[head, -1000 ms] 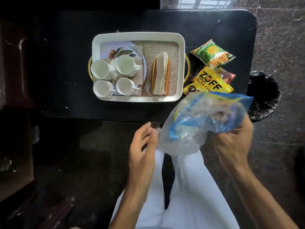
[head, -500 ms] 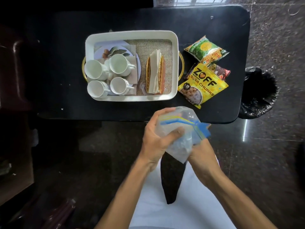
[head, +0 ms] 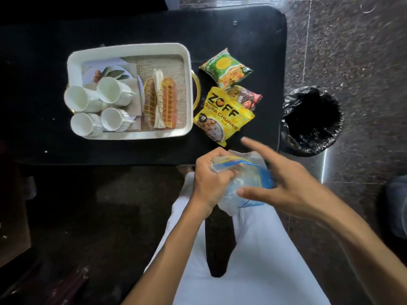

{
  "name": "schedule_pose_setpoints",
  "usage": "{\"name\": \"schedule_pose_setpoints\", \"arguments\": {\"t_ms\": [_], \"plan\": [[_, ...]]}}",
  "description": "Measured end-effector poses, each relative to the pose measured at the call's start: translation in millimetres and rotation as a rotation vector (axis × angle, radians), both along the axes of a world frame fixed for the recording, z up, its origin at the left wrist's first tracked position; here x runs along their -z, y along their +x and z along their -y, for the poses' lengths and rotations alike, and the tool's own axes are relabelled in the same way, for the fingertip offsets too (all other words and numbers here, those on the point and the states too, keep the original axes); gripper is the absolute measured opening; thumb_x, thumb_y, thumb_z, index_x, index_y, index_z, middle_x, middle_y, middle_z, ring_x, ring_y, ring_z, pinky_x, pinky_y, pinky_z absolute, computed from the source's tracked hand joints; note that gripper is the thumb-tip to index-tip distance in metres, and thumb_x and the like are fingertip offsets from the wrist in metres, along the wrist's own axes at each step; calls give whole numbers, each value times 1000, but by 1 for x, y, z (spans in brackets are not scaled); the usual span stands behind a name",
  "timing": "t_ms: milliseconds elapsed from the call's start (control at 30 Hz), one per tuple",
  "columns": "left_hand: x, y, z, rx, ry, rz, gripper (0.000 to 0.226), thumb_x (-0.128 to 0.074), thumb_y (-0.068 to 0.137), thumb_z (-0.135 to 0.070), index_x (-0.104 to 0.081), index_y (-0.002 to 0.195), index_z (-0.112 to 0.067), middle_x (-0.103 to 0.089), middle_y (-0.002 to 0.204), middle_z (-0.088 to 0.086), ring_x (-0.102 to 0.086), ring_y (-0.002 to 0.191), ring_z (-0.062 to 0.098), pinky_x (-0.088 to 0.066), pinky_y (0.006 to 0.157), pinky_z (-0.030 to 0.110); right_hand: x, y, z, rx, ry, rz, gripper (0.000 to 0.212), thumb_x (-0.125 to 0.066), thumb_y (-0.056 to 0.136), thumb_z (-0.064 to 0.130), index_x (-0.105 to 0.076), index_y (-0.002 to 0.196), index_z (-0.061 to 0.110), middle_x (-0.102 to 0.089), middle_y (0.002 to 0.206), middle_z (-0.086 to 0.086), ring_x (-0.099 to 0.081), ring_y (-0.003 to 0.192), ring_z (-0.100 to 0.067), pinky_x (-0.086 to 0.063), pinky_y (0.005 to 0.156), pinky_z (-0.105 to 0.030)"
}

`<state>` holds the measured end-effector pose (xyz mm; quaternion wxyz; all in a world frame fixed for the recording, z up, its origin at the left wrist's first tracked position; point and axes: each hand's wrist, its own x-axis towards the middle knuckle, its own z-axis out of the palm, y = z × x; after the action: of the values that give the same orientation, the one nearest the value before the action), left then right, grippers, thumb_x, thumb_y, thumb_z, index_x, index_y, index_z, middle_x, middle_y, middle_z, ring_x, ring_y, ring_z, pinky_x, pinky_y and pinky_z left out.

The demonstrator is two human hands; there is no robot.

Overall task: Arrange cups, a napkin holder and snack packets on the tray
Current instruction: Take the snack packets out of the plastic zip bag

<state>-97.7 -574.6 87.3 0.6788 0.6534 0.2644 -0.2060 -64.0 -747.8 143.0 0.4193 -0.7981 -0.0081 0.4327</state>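
Head cam: your left hand [head: 211, 177] is fisted on a clear plastic bag [head: 244, 186] w/ blue strip; right hand [head: 284, 183] has fingers splayed beside it. Snack packets [head: 222, 115] lie on the table [head: 242, 29], long axes angled toward the bin [head: 312, 119], just right of the tray [head: 130, 49] w/ cups [head: 110, 89] and napkin holder [head: 160, 100].

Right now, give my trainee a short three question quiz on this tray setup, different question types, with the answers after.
1. True or false: the snack packets lie inside the tray.
2. How many cups stand in the tray?
3. Which hand grips the plastic bag: A left hand, B right hand, C neither?

Key:
1. False; they lie on the table, right of the tray.
2. Four, left of the napkin holder.
3. A; the right hand is spread open beside the bag.
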Motion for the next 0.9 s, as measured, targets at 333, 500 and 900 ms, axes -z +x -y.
{"name": "schedule_pose_setpoints", "arguments": {"t_ms": [333, 500, 900], "plan": [[20, 26, 101, -28, -93, -54, 59, -79, 76, -29, -55, 130, -32, -61, 132, 4, -67, 118, 18, -60, 91, 30, 51, 4, 96, 370, -133, 267, 34, -87, 73, 28, -74, 105, 33, -74, 86, 19, -67, 78, 6, -49, 65, -6], [32, 43, 132, -76, -56, -159, 33, -70, 96, -25, -63, 128, -30, -66, 130, -5, -68, 110, -1, -58, 78, 16, 121, 19, 152, 751, -482, 450, 37, -76, 79, 43, -65, 112, 30, -58, 84, 14, -58, 86, -14, -47, 75, -24], [59, 61, 162, 59, 18, -109, 19, -67, 97, -19, -72, 111, -31, -75, 111, -12, -70, 107, 1, -59, 92, 25, 297, 58, 178, 974, -827, 148, 36, -61, 93, 25, -58, 126, 10, -58, 126, -18, -51, 118, -40, -37, 96, -39]]}}
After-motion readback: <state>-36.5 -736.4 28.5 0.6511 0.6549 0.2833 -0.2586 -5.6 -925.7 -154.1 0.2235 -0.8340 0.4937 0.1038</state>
